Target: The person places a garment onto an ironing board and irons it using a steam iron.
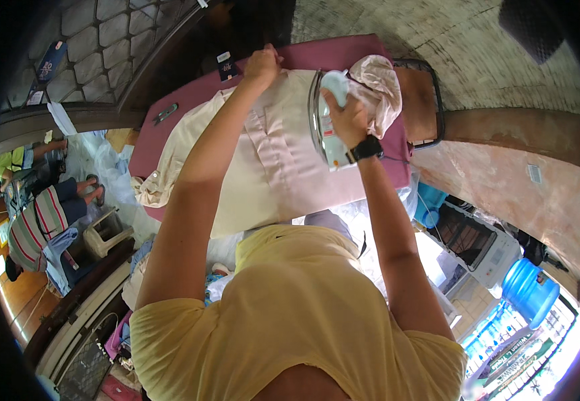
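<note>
Cream cloth, prob. soft & slippery, spreads L of our R hand, which grasps the iron, directly beneath, by its top: prob. heavy, rigid, hot-soled. We'd take cloth by edges. L hand: at far edge; pinching or not, we can't tell.

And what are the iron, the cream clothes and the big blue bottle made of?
The iron: its curved edge looks like shiny metal, catching bright reflections; its pale body is probably smooth plastic.
The cream clothes: soft cloth, shown by creases and bunched folds; I can't tell which fibre.
The big blue bottle: probably glossy, see-through plastic, since light shines through.
</note>
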Motion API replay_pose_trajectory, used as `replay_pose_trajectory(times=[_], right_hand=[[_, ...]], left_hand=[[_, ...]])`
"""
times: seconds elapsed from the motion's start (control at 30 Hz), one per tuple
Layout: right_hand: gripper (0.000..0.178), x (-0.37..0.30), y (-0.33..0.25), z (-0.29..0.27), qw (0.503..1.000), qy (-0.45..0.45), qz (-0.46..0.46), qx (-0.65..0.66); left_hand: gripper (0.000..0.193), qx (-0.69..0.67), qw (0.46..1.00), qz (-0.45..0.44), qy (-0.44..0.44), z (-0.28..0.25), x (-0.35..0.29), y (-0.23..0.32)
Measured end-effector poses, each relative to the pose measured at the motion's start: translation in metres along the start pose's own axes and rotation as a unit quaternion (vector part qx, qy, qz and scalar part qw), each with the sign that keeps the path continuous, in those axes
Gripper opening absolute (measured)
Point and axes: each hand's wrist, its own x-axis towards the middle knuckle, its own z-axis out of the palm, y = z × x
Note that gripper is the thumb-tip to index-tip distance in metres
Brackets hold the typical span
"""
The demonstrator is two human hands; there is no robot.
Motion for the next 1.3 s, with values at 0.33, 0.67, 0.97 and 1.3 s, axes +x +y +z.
replay_pose_trajectory(times=[0.33, 0.67, 0.97, 1.3], right_hand=[[0.069, 0.05, -0.028, 0.029, 0.991, -0.017, 0.066, -0.115], [0.068, 0.043, -0.041, 0.035, 0.989, -0.038, 0.047, -0.138], [0.074, 0.062, -0.047, 0.047, 0.992, -0.045, 0.045, -0.105], [0.079, 0.073, -0.055, 0.052, 0.987, -0.068, 0.05, -0.134]], left_hand=[[0.023, -0.168, 0.969, -0.099, 0.151, 0.035, -0.053, 0.017], [0.015, -0.158, 0.972, -0.085, 0.154, 0.041, -0.041, -0.002], [0.014, -0.186, 0.974, 0.027, 0.127, 0.018, -0.086, -0.033], [0.02, -0.118, 0.988, -0.042, 0.093, 0.031, -0.137, -0.028]])
